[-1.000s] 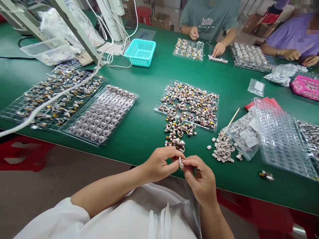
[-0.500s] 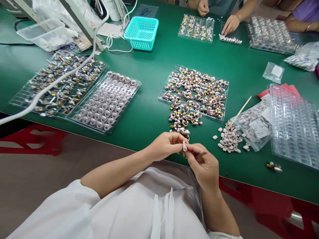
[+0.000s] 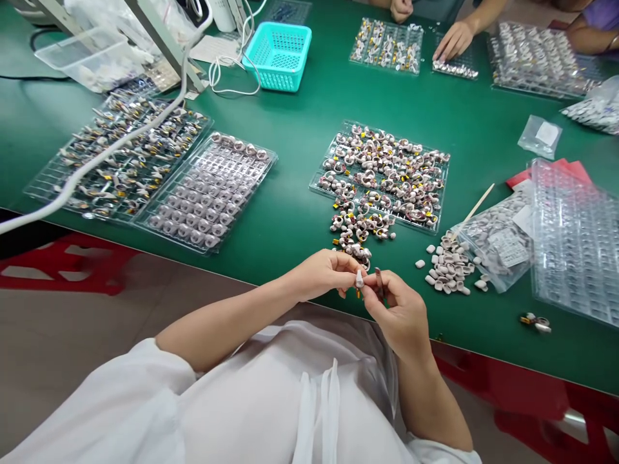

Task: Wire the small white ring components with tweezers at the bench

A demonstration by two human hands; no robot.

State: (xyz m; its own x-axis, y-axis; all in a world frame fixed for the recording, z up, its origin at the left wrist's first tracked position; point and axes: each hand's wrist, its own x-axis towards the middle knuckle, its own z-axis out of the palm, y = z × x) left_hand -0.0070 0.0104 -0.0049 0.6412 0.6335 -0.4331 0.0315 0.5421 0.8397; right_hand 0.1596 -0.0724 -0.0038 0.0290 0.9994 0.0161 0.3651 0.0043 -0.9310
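Observation:
My left hand (image 3: pixel 322 274) and my right hand (image 3: pixel 399 309) meet at the near edge of the green table (image 3: pixel 290 212), both pinching one small white part (image 3: pixel 358 280) with a bit of yellow under it. A thin dark stick (image 3: pixel 379 282) also lies in my right hand's fingers. Just beyond my hands is a loose heap of small wired parts (image 3: pixel 355 235), spilling from a clear tray (image 3: pixel 387 174) full of the same. A pile of small white caps (image 3: pixel 447 267) lies to the right.
Two clear trays of parts (image 3: pixel 159 174) lie at the left, under a white hose (image 3: pixel 97 161). A teal basket (image 3: pixel 279 46) stands at the back. Empty clear trays (image 3: pixel 575 238) and a bag of parts (image 3: pixel 503 241) lie right. Other people's hands (image 3: pixel 452 38) work at far trays.
The view has tilted down and the table has slid up the picture. My hands stay together on the white part, and the dark stick in my right hand has turned more upright.

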